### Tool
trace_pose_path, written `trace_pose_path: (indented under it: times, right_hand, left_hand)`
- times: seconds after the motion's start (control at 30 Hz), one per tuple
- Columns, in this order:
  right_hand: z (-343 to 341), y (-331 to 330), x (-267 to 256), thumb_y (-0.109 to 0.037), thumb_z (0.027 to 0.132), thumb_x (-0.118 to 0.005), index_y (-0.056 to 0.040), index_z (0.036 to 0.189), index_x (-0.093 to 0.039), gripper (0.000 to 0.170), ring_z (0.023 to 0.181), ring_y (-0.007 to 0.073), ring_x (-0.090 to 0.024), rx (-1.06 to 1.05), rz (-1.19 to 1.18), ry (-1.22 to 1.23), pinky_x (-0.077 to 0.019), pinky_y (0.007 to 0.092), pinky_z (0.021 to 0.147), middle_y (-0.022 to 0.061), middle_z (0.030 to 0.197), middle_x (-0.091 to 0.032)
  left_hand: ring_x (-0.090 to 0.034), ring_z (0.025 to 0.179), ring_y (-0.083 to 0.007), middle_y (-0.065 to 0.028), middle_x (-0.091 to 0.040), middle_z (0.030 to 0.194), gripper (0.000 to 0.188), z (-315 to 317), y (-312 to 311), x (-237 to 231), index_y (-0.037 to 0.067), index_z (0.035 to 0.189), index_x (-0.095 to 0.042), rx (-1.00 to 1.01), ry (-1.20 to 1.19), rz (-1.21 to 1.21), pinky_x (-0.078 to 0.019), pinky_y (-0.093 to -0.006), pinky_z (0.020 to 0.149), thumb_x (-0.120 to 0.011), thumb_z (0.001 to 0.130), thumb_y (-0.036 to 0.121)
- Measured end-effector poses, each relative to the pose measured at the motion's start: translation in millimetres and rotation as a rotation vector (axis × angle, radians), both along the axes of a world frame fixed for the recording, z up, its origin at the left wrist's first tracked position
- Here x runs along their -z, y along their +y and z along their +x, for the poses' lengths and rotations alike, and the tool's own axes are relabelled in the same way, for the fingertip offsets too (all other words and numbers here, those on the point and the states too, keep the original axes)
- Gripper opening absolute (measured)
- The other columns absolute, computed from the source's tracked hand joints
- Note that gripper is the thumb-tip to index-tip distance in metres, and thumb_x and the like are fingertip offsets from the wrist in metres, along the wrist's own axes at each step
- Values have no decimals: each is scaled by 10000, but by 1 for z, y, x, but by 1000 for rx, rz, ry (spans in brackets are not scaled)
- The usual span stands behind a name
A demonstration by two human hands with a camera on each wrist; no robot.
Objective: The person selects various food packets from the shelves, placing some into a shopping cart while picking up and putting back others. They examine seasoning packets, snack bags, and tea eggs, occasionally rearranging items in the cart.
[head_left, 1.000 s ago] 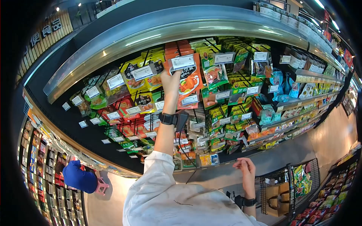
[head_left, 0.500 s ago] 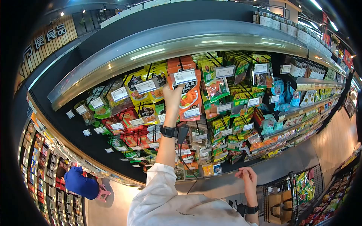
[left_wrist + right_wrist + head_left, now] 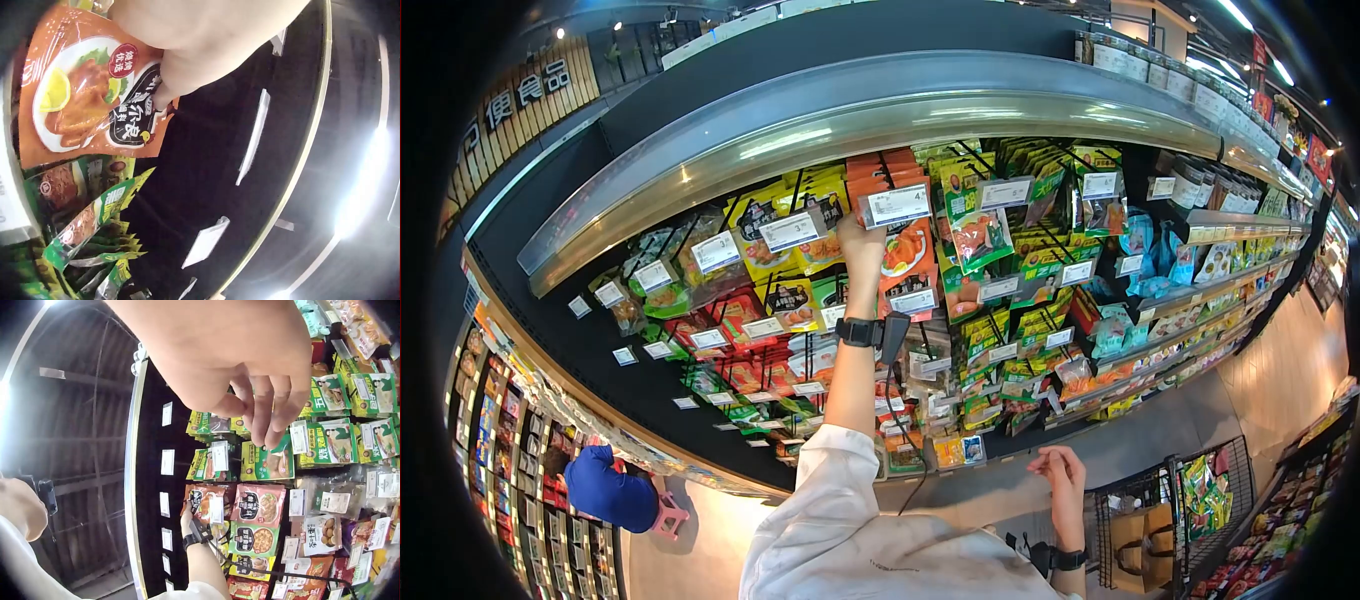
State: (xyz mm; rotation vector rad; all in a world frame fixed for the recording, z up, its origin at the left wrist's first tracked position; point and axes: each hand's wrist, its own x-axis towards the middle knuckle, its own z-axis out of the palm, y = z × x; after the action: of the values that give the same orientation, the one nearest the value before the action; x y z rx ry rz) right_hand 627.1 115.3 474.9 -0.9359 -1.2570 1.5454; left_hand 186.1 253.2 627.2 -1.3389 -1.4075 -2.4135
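Note:
My left hand (image 3: 863, 250) reaches up to the top row of the rack and grips an orange seasoning packet (image 3: 912, 258) by its upper left side. In the left wrist view the thumb presses on the front of this packet (image 3: 81, 112), near its black label, and the other fingers are largely hidden. A white price tag (image 3: 899, 204) covers part of its top. Low on the right, my right hand (image 3: 1060, 482) hangs away from the rack with loosely curled fingers, holding nothing; the right wrist view shows these fingers (image 3: 265, 403) too.
Yellow packets (image 3: 785, 225) hang just left, green ones (image 3: 980, 240) just right, on hooks with price tags. A shopping cart (image 3: 1135, 490) with a paper bag (image 3: 1143, 545) and packets stands at right. A person in blue (image 3: 610, 488) sits on a pink stool (image 3: 670, 517) at lower left.
The head view has tilted, so the rack sits lower in it. My left hand stays at the orange packet, its thumb now tucked closer under the price tag. The right hand hangs much as before.

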Motion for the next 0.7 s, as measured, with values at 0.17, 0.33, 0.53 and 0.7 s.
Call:
trace_pose_path:
  times: [0.17,0.33,0.53,0.7]
  right_hand:
    - [-7,-3,-1,-218,1043,-512,17,1049,-627,263,830,172,-654,8,10,-34,-506,288,781,82,865,-658]
    - [-11,-9,-4,-224,1040,-516,16,1052,-623,263,830,176,-655,32,-23,-39,-503,289,785,78,859,-647]
    - [-1,-10,-1,-228,1038,-518,-5,1058,-631,250,829,143,-623,41,-5,-135,-481,274,774,49,845,-633]
    - [41,-12,-3,-173,1034,-509,-13,1063,-644,212,860,109,-600,116,47,-163,-492,262,788,23,915,-643]
  left_hand:
    - [-587,743,-106,-98,-693,805,144,20,-14,-13,-74,951,-658,-150,-2,37,-477,-291,674,-623,835,5]
    - [-440,624,-77,-25,-584,683,220,19,-23,-9,-73,886,-640,-183,-67,36,-356,-278,550,-667,929,141]
    - [-455,605,-107,-21,-560,657,239,3,-1,6,-81,859,-679,-435,52,47,-374,-294,563,-696,922,149]
    - [-497,650,-230,-100,-561,676,155,8,-22,12,-31,743,-552,-622,300,-130,-403,-419,616,-644,824,65]
